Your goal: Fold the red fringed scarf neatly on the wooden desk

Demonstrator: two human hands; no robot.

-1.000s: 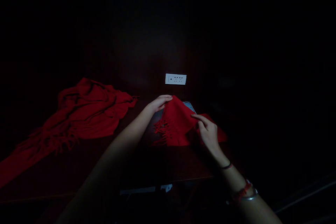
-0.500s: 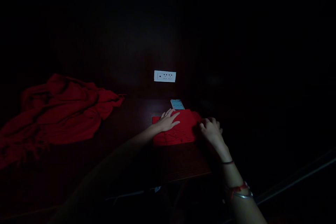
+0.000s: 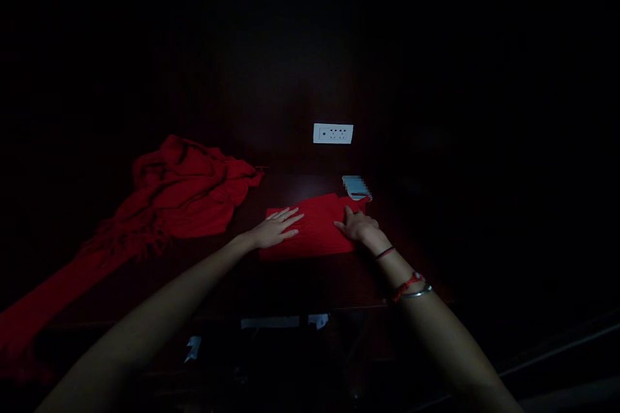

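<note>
Red cloth (image 3: 317, 227) lies flat under both hands (image 3: 270, 232); bunched cloth (image 3: 194, 190) at left.

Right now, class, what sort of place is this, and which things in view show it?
Probably a dim indoor room, perhaps in a home: a white socket panel is on the wall, and a fringed red cloth lies rumpled on the dark tabletop.

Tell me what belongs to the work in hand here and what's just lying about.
In hand:
- folded red cloth
- left hand, spread on it
- right hand, at its right end

Apparently just lying about:
- rumpled, fringed red cloth, left
- phone-like device, beyond the folded cloth
</note>
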